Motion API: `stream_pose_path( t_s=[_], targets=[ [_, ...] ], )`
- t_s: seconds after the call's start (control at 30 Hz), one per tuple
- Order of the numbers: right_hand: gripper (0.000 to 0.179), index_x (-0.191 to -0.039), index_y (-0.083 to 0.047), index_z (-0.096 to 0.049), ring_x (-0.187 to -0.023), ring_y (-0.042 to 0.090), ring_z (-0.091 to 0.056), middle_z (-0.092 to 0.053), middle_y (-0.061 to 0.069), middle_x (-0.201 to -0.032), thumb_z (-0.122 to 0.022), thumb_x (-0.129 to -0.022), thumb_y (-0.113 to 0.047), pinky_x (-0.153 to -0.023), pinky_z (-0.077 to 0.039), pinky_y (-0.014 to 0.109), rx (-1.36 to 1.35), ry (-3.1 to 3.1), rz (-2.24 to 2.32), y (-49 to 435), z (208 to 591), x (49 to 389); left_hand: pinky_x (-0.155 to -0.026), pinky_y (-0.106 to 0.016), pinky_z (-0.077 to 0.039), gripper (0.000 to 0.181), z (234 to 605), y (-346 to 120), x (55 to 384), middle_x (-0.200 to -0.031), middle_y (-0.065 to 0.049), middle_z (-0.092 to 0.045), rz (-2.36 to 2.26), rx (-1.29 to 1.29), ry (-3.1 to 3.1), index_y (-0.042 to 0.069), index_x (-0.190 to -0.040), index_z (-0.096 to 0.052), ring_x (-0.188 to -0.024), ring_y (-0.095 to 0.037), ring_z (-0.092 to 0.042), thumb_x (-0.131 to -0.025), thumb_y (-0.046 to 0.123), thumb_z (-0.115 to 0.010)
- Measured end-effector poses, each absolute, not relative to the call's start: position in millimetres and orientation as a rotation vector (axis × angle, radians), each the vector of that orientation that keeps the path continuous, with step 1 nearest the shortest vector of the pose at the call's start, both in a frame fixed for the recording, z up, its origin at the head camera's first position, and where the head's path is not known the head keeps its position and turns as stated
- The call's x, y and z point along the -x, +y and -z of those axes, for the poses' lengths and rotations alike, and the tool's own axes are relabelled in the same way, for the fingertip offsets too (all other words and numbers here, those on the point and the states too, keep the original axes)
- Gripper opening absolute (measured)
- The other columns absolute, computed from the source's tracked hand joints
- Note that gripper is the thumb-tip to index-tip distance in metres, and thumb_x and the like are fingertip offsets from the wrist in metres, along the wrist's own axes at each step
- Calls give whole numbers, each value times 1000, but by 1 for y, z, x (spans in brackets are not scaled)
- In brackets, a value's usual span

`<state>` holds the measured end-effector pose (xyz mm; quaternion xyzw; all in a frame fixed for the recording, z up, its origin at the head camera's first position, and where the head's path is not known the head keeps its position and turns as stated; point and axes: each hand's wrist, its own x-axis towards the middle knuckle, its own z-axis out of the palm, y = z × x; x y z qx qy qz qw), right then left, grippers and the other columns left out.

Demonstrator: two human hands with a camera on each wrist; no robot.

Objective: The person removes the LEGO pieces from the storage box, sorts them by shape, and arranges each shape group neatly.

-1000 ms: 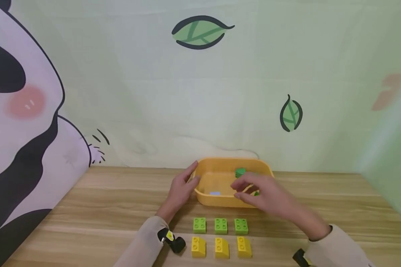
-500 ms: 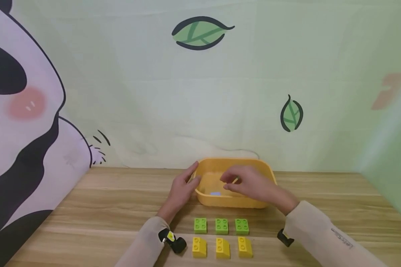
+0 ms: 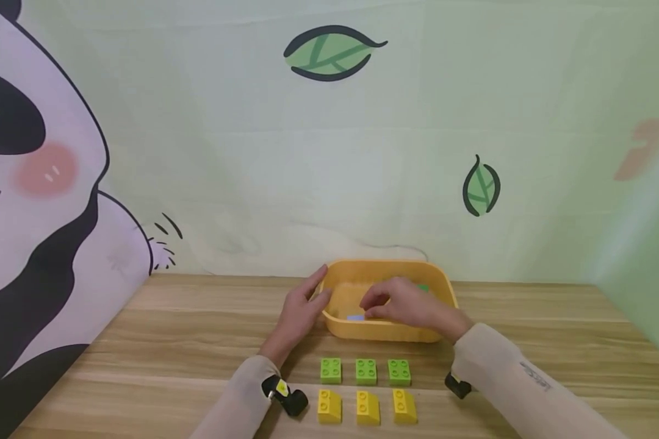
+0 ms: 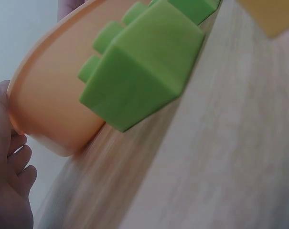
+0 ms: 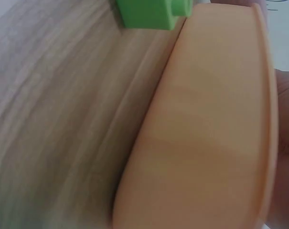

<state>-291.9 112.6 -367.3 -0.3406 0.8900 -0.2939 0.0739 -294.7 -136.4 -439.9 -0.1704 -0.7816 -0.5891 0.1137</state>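
Note:
An orange-yellow plastic bin point(image 3: 384, 331) stands on the wooden table against the backdrop. My left hand point(image 3: 298, 310) holds its left end, thumb at the rim and fingers along the outside wall; the left wrist view shows those fingers point(image 4: 21, 160) curled by the wall. Inside the bin, my right hand point(image 3: 403, 303) reaches down with bent fingers and thumb, fingertips right at a light blue piece point(image 3: 355, 317). I cannot tell whether they pinch it. A bit of a green block point(image 3: 423, 288) shows behind that hand. The bin's wall hides the right fingertips in the right wrist view.
In front of the bin lies a row of light green two-by-two bricks point(image 3: 365, 371). Nearer still is a row of yellow sloped bricks point(image 3: 368, 408). A fabric backdrop point(image 3: 252, 152) with a panda and leaves rises behind the table point(image 3: 198, 341).
My right hand has moved left within the bin, from the green blocks at its right side, and down to the light blue piece. The left hand stays on the bin's end.

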Motion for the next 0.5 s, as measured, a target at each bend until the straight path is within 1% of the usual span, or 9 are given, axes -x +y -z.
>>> stream_pose_path(
  t_s=[0.13, 0.33, 0.5],
  targets=[
    [13, -109, -10, -82, -91, 10, -67, -77, -8, -101, -77, -100, -16, -88, -60, 33, 1019, 2639, 889, 112, 373, 297, -126, -45, -30, 55, 439, -135, 295, -162, -13, -46, 1727, 487, -2300, -2, -157, -48, -153, -30, -38, -105, 11, -62],
    [12, -109, -13, -84, -90, 9, -66, -78, -9, -102, -75, -101, -17, -93, -59, 37, 1014, 2621, 857, 110, 375, 302, -126, -45, -30, 55, 437, -135, 294, -162, -14, -46, 1719, 490, -2299, -3, -156, -48, -153, -30, -38, -105, 10, -61],
    [12, -106, -14, -84, -87, 11, -64, -78, -10, -99, -73, -102, -17, -91, -58, 35, 995, 2603, 865, 109, 377, 304, -126, -43, -30, 55, 437, -136, 293, -162, -13, -46, 1713, 484, -2309, -2, -157, -48, -153, -29, -38, -105, 10, -61]
  ],
)
